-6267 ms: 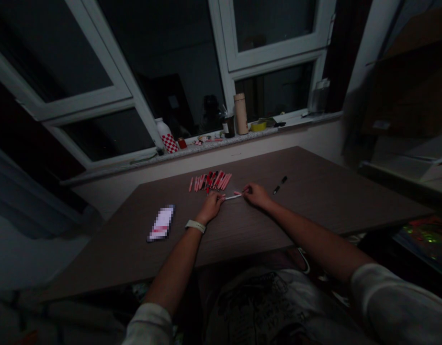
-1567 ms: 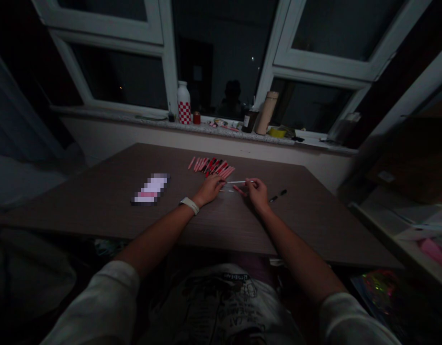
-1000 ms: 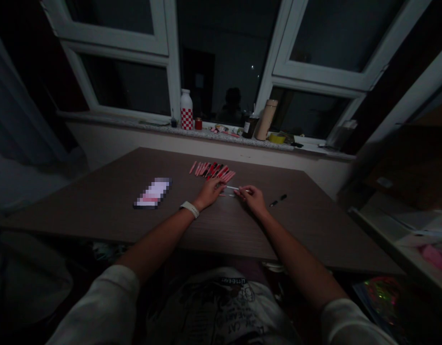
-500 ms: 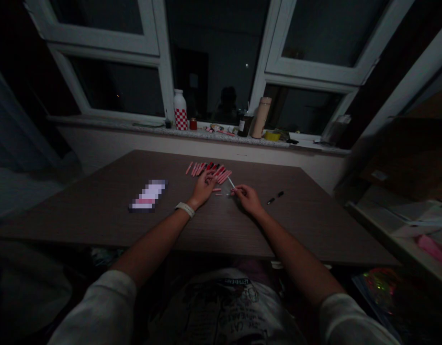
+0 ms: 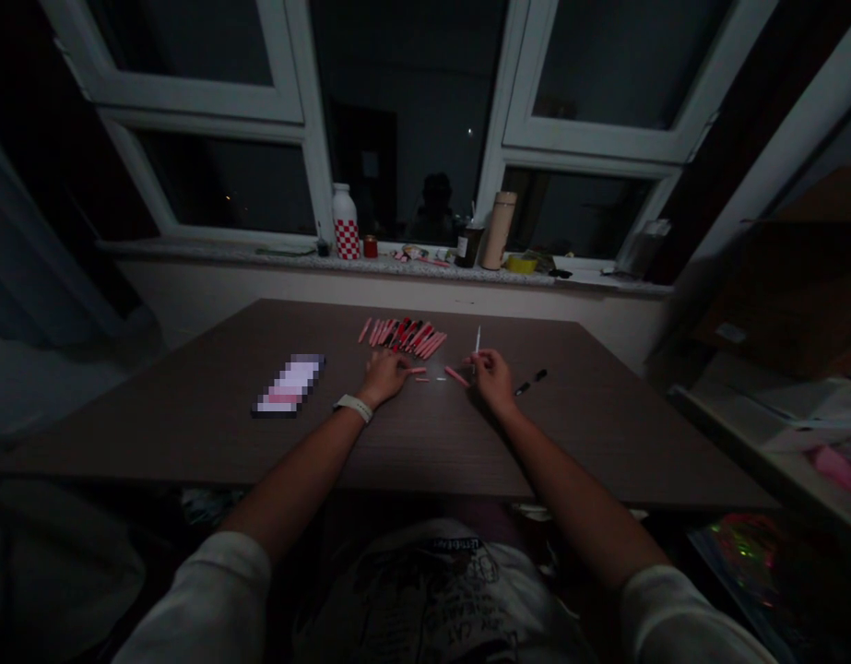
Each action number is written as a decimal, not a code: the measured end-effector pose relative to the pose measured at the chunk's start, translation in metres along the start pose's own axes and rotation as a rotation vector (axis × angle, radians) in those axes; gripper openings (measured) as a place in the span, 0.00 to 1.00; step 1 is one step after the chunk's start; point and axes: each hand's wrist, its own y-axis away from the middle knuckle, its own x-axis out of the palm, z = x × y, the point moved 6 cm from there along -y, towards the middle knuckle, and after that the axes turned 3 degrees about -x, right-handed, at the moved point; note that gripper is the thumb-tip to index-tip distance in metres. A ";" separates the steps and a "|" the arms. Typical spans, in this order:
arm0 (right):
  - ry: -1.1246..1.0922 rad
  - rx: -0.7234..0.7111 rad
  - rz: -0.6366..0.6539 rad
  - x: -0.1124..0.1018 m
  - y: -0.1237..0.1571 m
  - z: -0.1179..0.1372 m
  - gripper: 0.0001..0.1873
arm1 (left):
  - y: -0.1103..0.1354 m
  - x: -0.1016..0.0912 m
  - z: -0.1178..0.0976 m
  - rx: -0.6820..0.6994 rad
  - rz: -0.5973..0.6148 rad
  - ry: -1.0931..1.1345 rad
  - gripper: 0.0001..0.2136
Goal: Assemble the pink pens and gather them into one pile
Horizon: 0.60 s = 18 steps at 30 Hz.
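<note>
My right hand (image 5: 492,376) pinches a thin white stick that looks like a pen refill (image 5: 478,339), its upper end pointing up. Beside those fingers a pink pen barrel (image 5: 456,376) lies at a slant on the table. My left hand (image 5: 384,376), with a pale watch on the wrist, has its fingers closed at the left end of another pink pen part (image 5: 418,371). Between the hands lie a small pink piece (image 5: 421,380) and a small whitish piece (image 5: 442,379). Behind my left hand spreads a row of pink, red and black pens (image 5: 404,336).
A phone (image 5: 289,385) with a blurred screen lies on the brown table (image 5: 425,443) at left. To the right is a black pen (image 5: 531,382). The windowsill holds a checkered bottle (image 5: 346,221), a beige flask (image 5: 500,231) and yellow tape (image 5: 521,265).
My left hand has drawn back from the row of pens to the pink pen part. My right hand has moved right, with the white refill now turned more upright.
</note>
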 end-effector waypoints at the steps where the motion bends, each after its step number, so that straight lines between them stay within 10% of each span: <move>1: 0.008 -0.010 0.016 0.001 0.001 0.000 0.16 | 0.000 0.000 0.000 -0.007 0.004 -0.003 0.05; 18: 0.178 -0.137 0.222 0.009 0.008 0.014 0.14 | -0.006 -0.014 -0.034 0.173 -0.067 0.289 0.10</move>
